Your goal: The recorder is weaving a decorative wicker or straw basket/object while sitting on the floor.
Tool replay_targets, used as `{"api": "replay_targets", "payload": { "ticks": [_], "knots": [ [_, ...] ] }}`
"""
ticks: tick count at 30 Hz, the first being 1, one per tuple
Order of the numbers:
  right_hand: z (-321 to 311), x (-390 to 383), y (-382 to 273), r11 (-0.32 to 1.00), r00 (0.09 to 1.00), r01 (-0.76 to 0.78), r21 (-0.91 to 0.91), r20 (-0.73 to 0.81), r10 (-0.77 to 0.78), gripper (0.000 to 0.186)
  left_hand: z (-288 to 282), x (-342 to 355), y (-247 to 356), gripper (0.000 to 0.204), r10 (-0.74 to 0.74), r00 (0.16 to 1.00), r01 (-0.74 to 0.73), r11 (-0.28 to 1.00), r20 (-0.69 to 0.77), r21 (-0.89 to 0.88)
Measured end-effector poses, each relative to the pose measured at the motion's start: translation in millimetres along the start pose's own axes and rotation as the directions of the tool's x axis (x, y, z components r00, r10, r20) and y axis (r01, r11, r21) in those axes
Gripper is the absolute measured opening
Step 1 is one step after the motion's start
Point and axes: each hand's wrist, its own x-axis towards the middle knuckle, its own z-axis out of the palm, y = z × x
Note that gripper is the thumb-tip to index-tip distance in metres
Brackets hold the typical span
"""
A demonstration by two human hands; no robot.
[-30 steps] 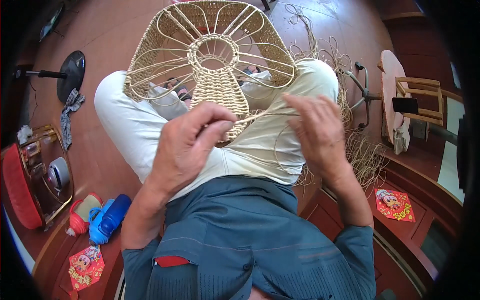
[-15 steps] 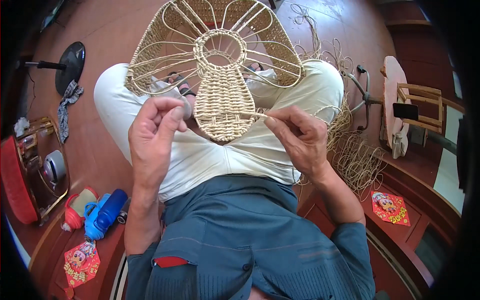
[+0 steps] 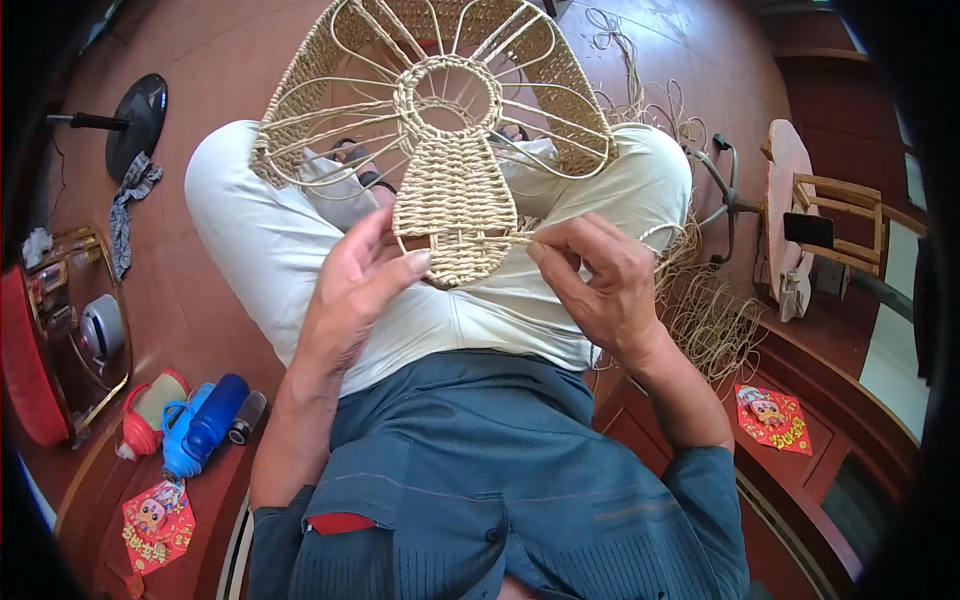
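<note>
Woven panel (image 3: 456, 190) seems mid-weave: keep taut the strand (image 3: 520, 238) your right hand (image 3: 602, 280) pinches at four o'clock; left hand (image 3: 357, 283), at eight, grip unclear.

Bright, upper-rt floor (image 3: 715, 75) glare, edges warped

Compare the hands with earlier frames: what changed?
The left hand let go of the strand, drew left, then came to the left edge of the woven panel. The right hand moved inward and now pinches the strand by the panel's right edge. The wicker frame stayed between the knees.
</note>
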Motion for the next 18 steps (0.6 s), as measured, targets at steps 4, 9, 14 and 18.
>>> {"api": "replay_targets", "payload": {
  "ticks": [4, 9, 14, 18],
  "knots": [
    [10, 3, 3, 0.998, 0.999, -0.027, 0.061, 0.025, 0.026, 0.007, 9, 4, -7, 0.059, -0.084, 0.993, 0.104, 0.948, 0.078, -0.302],
    [13, 2, 3, 0.996, 0.996, -0.077, 0.041, 0.058, 0.074, 0.007, 15, 1, -10, 0.065, -0.139, 0.989, 0.144, 0.904, 0.041, -0.403],
    [17, 7, -2, 0.943, 0.972, 0.191, -0.271, -0.08, -0.22, 0.009, 24, -2, -14, 0.077, 0.044, 0.995, -0.074, 0.926, -0.087, -0.37],
    [25, 16, -9, 0.955, 0.974, 0.227, -0.193, 0.024, -0.227, 0.016, 21, 0, -17, 0.079, 0.046, 0.997, -0.07, 0.911, -0.067, -0.408]
  ]
}}
